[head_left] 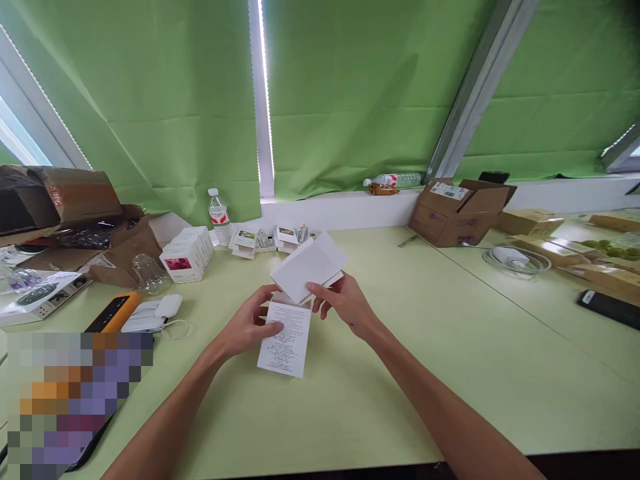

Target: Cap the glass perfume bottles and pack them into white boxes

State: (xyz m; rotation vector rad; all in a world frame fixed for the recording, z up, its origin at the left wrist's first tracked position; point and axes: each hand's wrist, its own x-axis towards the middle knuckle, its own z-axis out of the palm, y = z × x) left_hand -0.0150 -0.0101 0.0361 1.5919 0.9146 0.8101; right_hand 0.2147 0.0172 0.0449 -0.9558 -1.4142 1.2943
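My left hand (254, 325) is closed on a white card (285, 347) covered in small print. Its thumb lies across the printed face, and its other fingers are behind. Just above and to the right, my right hand (345, 303) grips a blank white folded card (310, 267), thumb on top and fingers underneath. The blank piece is tilted and overlaps the top of the printed one. I cannot tell whether the two are joined. Both are held above the pale green table (400, 373).
Small white boxes (185, 257) stand in a row at left. Behind my hands are opened small boxes (245, 243) and a water bottle (219, 213). A cardboard box (455, 213), a white cable (520, 261) and a black phone-like object (610, 309) lie right. An orange-edged device (113, 312) sits left.
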